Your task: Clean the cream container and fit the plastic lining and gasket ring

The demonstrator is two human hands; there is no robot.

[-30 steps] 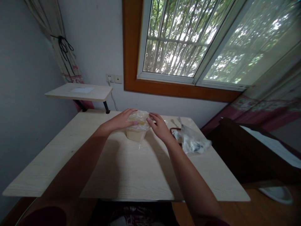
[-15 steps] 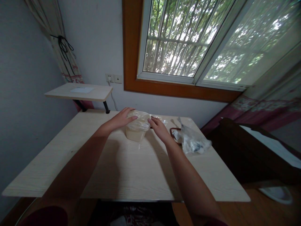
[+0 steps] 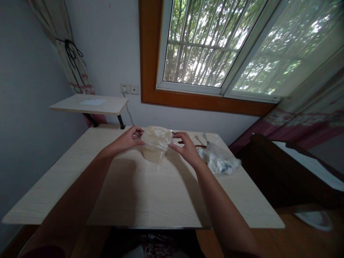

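Observation:
A pale, cream-coloured tub [image 3: 153, 155] stands on the table, its top covered by a thin, crinkled clear plastic bag [image 3: 157, 138]. At the left edge of the plastic, my left hand [image 3: 130, 139] is closed, with thumb and fingertips pinching the rim of it. My right hand [image 3: 185, 145] has its thumb and bent fingers on the opposite edge, closed on the plastic too. To the right of that hand lies another clear plastic bag [image 3: 223, 161] with something dark inside; a brown-rimmed thing [image 3: 201, 146] behind it is mostly hidden.
The light wooden table [image 3: 166, 197] has a raised shelf [image 3: 107, 105] at its back left, with a white paper [image 3: 92, 102] on it. A cable [image 3: 129, 114] hangs from the wall socket [image 3: 125, 88]. Dark furniture [image 3: 263, 172] stands off to the right.
My left hand has slid from the top of the plastic out to its left edge. The right hand's fingers have bent and lifted at the right edge. The tub has stayed put.

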